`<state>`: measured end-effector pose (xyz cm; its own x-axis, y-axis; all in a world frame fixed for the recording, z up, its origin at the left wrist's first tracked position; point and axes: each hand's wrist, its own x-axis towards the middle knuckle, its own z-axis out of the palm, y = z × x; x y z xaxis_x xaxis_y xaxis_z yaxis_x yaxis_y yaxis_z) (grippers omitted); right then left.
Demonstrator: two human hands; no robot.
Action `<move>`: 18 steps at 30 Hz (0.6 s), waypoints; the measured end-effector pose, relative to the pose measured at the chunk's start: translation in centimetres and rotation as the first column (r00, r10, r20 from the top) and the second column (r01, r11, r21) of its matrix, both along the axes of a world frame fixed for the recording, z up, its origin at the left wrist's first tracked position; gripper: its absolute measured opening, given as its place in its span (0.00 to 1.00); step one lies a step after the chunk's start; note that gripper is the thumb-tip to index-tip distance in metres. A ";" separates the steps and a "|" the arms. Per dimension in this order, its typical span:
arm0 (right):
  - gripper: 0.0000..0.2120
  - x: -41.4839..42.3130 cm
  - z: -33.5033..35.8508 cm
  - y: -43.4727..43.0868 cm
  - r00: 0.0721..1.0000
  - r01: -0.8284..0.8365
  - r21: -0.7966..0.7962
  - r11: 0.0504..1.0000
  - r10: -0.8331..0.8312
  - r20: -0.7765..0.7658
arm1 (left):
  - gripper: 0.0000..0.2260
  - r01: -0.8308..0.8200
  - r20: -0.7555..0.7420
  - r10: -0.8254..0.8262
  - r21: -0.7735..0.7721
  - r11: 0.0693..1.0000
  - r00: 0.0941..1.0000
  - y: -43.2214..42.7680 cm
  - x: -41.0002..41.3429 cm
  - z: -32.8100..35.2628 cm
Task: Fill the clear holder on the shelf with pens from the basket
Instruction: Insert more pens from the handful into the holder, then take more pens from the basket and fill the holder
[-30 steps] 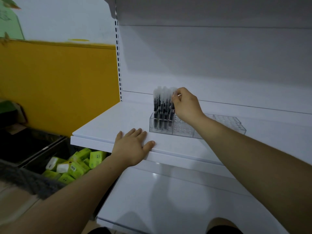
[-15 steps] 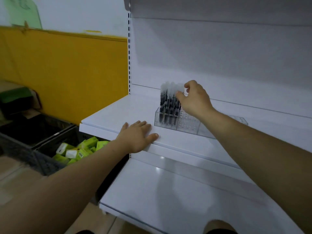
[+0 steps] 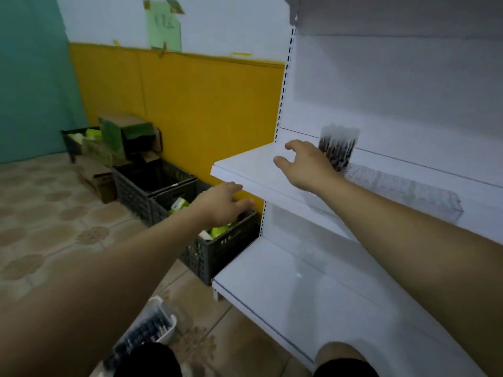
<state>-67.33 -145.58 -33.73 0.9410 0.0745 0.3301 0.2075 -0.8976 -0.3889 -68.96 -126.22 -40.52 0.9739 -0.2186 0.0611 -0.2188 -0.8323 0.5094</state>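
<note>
On the upper shelf [image 3: 245,170], the clear holder [image 3: 402,191] carries a block of pens [image 3: 339,148] at its left end only; the rest looks empty. The right hand [image 3: 307,165] hovers just left of those pens, fingers loosely curled on nothing; the left hand [image 3: 220,204] hangs below the shelf edge, fingers relaxed and empty. This reads as a gap between loads: the next move calls for reaching down to the white basket [image 3: 167,326] on the floor for more pens.
</note>
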 end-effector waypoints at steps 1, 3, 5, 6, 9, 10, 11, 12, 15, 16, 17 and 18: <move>0.27 -0.6 -0.4 1.0 0.999 -0.032 -0.005 0.999 0.032 -0.029 | 0.30 -0.025 -0.007 0.025 -0.006 1.000 1.000 0.9 -1.1 -0.1; 0.28 -1.7 -1.5 3.0 0.992 -0.094 -0.007 0.996 0.094 -0.083 | 0.29 -0.089 -0.026 0.089 0.001 0.996 0.996 2.4 -3.6 -0.4; 0.28 -2.6 -2.8 5.0 0.981 -0.153 -0.021 0.988 0.150 -0.126 | 0.30 -0.149 -0.050 0.151 0.043 0.988 0.987 3.8 -5.6 -1.2; 0.29 -3.0 -3.4 5.9 0.974 -0.184 -0.032 0.982 0.178 -0.144 | 0.31 -0.177 -0.064 0.181 0.073 0.982 0.981 4.5 -6.5 -1.6; 0.31 -3.9 -5.1 8.5 0.940 -0.281 -0.050 0.958 0.264 -0.216 | 0.31 -0.253 -0.079 0.269 0.167 0.953 0.960 6.1 -8.9 -3.0; 0.31 -4.0 -5.7 9.3 0.927 -0.309 -0.046 0.950 0.290 -0.238 | 0.31 -0.270 -0.093 0.289 0.177 0.947 0.953 6.5 -9.5 -3.6; 0.31 -4.2 -6.3 10.1 0.915 -0.331 -0.040 0.943 0.310 -0.259 | 0.31 -0.287 -0.113 0.308 0.171 0.943 0.945 7.0 -10.0 -4.2; 0.31 -4.3 -7.0 11.0 0.902 -0.351 -0.034 0.936 0.329 -0.280 | 0.30 -0.311 -0.145 0.333 0.153 0.938 0.932 7.6 -10.5 -4.9; 0.30 -4.0 -9.2 13.7 0.864 -0.411 -0.024 0.911 0.381 -0.328 | 0.31 -0.399 -0.221 0.415 0.118 0.909 0.882 9.6 -11.4 -7.4; 0.30 -3.7 -10.2 14.6 0.851 -0.433 -0.021 0.901 0.401 -0.340 | 0.31 -0.422 -0.235 0.439 0.120 0.899 0.867 10.4 -11.6 -8.3; 0.30 -3.4 -11.2 15.5 0.836 -0.450 -0.011 0.893 0.417 -0.355 | 0.31 -0.442 -0.248 0.458 0.119 0.889 0.854 11.2 -11.7 -9.3; 0.30 -3.0 -12.4 16.4 0.821 -0.464 0.000 0.886 0.430 -0.376 | 0.31 -0.464 -0.269 0.476 0.112 0.879 0.837 11.9 -11.9 -10.3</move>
<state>-70.33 -129.15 -46.09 0.8480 0.5279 -0.0475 0.4572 -0.7739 -0.4383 -80.87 -114.29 -50.84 0.9344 0.2737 -0.2281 0.3507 -0.8199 0.4525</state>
